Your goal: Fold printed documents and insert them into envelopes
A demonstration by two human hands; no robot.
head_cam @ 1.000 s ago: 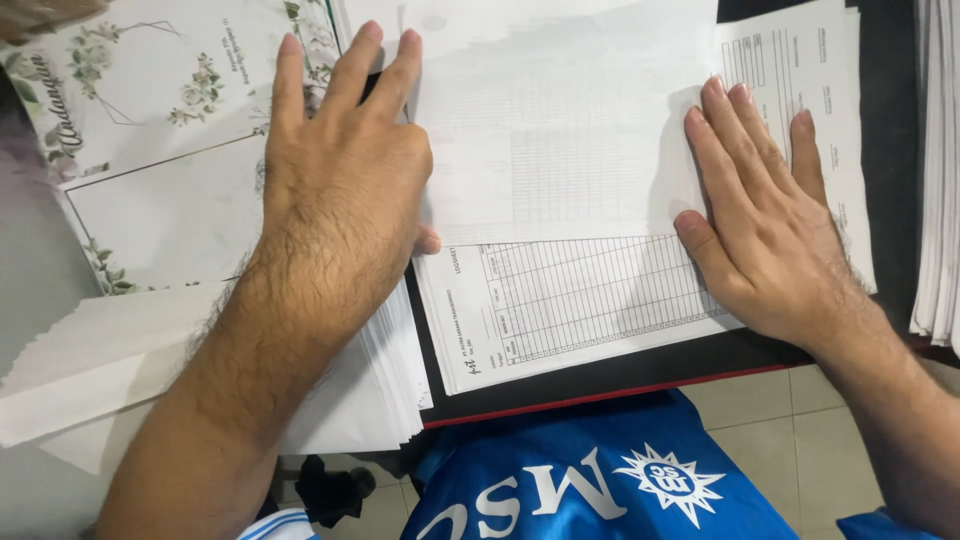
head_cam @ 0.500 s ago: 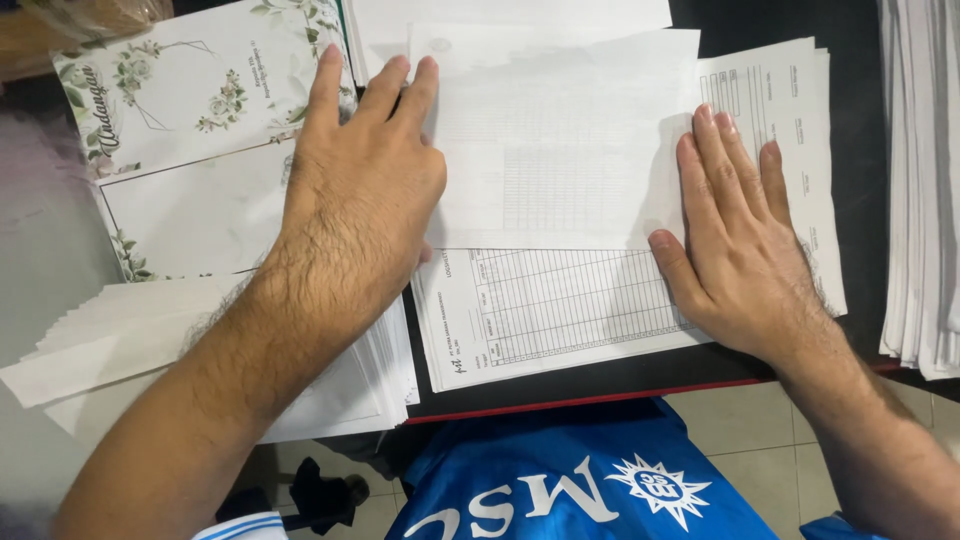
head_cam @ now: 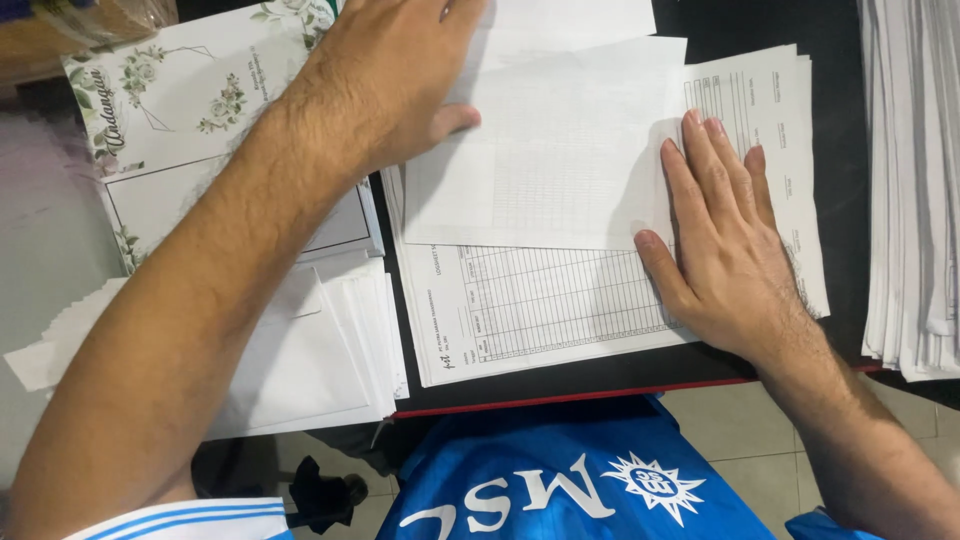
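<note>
While I watch remotely, the right hand (head_cam: 735,255) lies flat and open on the folded sheet (head_cam: 560,150) atop the form stack (head_cam: 540,310) at the table's (head_cam: 790,25) near edge; the left hand (head_cam: 400,80) presses open-palmed on that sheet's left side.

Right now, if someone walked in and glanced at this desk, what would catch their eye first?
Two bare hands pressing paper on a dark desk: the left hand at the top, the right hand flat on a folded sheet over a stack of printed forms. At far left lies a flowered card, with white envelopes below it.
</note>
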